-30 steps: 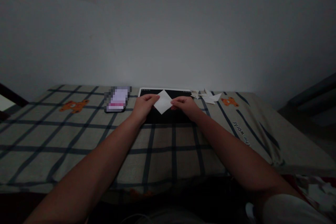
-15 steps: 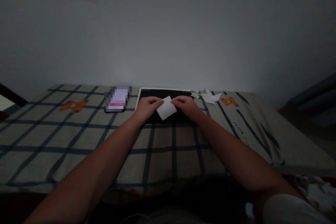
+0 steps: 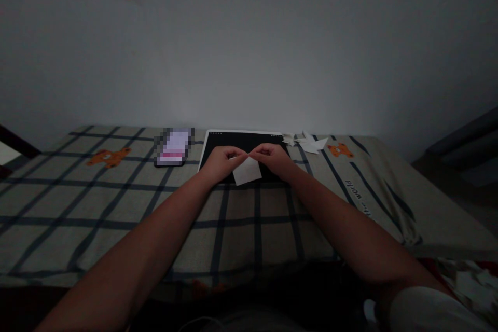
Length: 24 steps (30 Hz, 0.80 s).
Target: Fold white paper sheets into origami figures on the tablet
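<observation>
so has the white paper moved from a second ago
Yes. The white paper has dropped toward the near edge of the black tablet and turned, and the left hand and right hand now meet at its top.

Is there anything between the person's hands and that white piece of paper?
No. The left hand and right hand already pinch the top edge of the white paper over the black tablet; nothing visible lies between.

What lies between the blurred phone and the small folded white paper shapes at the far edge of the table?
In the head view, the black tablet with a white rim lies between the blurred phone and the folded white paper shapes.
</observation>
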{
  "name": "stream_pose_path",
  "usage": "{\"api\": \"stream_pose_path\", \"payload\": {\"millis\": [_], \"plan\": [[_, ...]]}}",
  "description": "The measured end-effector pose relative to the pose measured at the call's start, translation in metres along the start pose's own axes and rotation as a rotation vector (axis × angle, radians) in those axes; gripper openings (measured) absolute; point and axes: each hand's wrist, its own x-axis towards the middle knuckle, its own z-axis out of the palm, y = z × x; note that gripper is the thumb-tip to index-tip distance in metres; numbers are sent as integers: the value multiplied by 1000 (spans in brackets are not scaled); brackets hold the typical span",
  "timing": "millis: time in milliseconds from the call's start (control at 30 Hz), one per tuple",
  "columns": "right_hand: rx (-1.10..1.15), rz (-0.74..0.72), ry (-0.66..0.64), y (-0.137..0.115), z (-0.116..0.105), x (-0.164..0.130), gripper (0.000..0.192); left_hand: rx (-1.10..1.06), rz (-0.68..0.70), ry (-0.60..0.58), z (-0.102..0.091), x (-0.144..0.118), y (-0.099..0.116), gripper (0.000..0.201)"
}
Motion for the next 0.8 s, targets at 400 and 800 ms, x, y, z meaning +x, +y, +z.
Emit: {"api": "stream_pose_path", "payload": {"millis": [400,800], "plan": [[-37,-16,23,5,-5,3,25,-18,-21,59,0,4,-6,26],[94,25,205,-7,-6,1,28,-280,-167,170,-4,8,-6,34]]}}
